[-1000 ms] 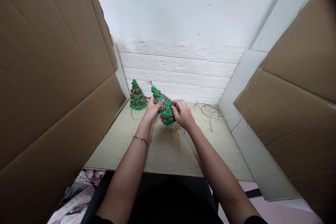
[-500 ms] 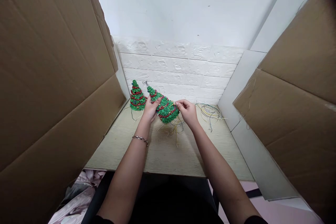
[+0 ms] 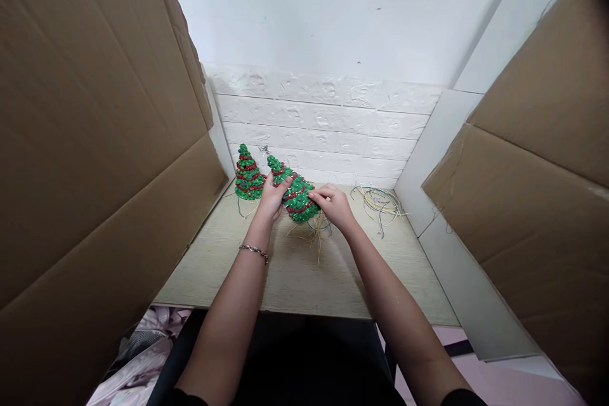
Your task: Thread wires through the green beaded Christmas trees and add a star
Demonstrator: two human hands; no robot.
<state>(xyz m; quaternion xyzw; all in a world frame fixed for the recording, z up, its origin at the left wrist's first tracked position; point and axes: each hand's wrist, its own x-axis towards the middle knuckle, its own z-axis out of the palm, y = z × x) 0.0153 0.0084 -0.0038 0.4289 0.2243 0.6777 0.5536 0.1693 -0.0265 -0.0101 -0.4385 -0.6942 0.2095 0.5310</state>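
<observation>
My left hand (image 3: 275, 196) is wrapped round a small beaded Christmas tree (image 3: 299, 195), green with red garland bands. The tree tilts, its top with a silver star (image 3: 264, 150) pointing up and left, its wide base toward my right hand. Thumb and fingers of my right hand (image 3: 330, 204) are pinched against the tree's right side near the base; what they grip, if anything, is too small to name. Loose yellow and dark wires (image 3: 318, 238) hang from under the base.
A second beaded Christmas tree (image 3: 248, 174) stands at the back left of the table (image 3: 314, 285). Coiled wires (image 3: 380, 203) lie at the back right. Cardboard walls rise on the left (image 3: 118, 139) and right (image 3: 533, 158), with a white brick-patterned wall (image 3: 323, 117) behind.
My right hand has moved a little left and down, from the tree's right edge onto its side. A yellow strand seen at its fingertips no longer shows. My left hand keeps its hold.
</observation>
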